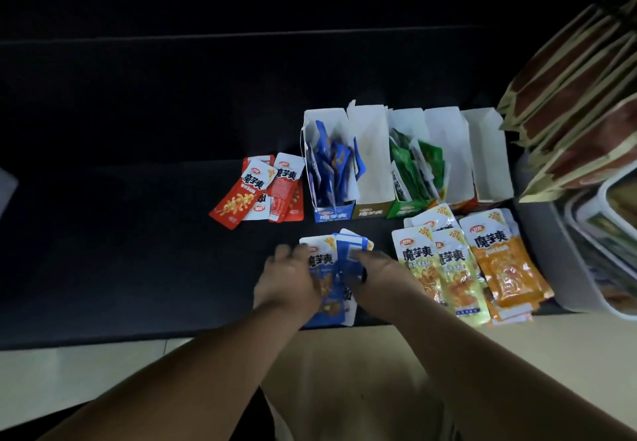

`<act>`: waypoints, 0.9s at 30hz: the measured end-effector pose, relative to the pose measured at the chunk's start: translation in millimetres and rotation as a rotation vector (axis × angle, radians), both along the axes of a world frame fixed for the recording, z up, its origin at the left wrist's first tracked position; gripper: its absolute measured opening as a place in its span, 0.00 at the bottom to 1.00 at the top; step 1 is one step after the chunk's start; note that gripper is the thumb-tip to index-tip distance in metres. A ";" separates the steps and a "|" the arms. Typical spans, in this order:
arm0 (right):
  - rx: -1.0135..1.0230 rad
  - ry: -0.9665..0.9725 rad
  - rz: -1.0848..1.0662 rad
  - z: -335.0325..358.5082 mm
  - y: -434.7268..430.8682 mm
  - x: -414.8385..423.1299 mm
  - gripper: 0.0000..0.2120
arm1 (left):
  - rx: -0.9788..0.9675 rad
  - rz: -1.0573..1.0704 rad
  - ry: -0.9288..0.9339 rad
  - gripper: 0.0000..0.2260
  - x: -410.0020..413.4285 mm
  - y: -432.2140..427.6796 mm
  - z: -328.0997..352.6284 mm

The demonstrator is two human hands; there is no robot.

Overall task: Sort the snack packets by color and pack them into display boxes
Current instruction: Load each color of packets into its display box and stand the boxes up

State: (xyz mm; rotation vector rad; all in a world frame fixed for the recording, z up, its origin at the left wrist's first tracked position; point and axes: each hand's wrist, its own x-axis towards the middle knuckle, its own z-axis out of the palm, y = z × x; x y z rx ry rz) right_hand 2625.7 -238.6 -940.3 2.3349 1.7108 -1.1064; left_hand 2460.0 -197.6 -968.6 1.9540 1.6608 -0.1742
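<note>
Legible markings:

- The characters 魔芋爽 appear in black on a white panel on the front red packet (253, 182), the second red packet (287, 174), the left yellow packet (417, 255), the right yellow packet (454, 258) and the orange packet (492, 236).
- On the blue packet (321, 260) the same characters are partly covered.
- 魔芋爽 also appears in white on the front of the blue display box (332, 215) and the brown display box (371, 213).
- The corner badges on both yellow packets read "20%".
- The red oval logos and the lettering on the green display box (407, 210) are too small to read.
</note>
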 end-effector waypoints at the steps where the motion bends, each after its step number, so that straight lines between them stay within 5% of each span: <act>1: 0.003 -0.009 0.009 -1.4 -1.8 0.1 0.18 | -0.040 0.111 -0.007 0.24 1.6 0.3 -2.4; 4: 0.029 0.024 -0.035 -2.0 -6.7 0.7 0.21 | -0.160 0.245 -0.083 0.27 15.4 -2.9 -9.5; 9: 0.033 0.211 -0.203 -5.6 -11.0 -0.5 0.19 | -0.192 0.164 -0.161 0.35 35.9 -8.4 -14.0; 15: 0.072 0.381 -0.387 -8.4 -14.6 6.5 0.35 | -0.097 -0.038 -0.053 0.39 30.8 -13.5 -13.4; 18: 0.078 0.379 -0.380 -10.1 -11.9 8.4 0.31 | -0.200 0.214 -0.280 0.41 34.8 -11.6 -13.4; 22: 0.035 0.390 -0.384 -10.9 -9.9 8.0 0.30 | -0.346 0.540 -0.435 0.30 36.7 -0.4 -3.9; 24: 0.040 0.399 -0.397 -11.6 -9.6 7.8 0.32 | -0.408 0.524 -0.412 0.15 37.9 2.8 0.6; 27: 0.069 0.482 -0.457 -13.9 -12.4 5.4 0.29 | -0.421 0.413 -0.400 0.09 41.2 1.3 6.6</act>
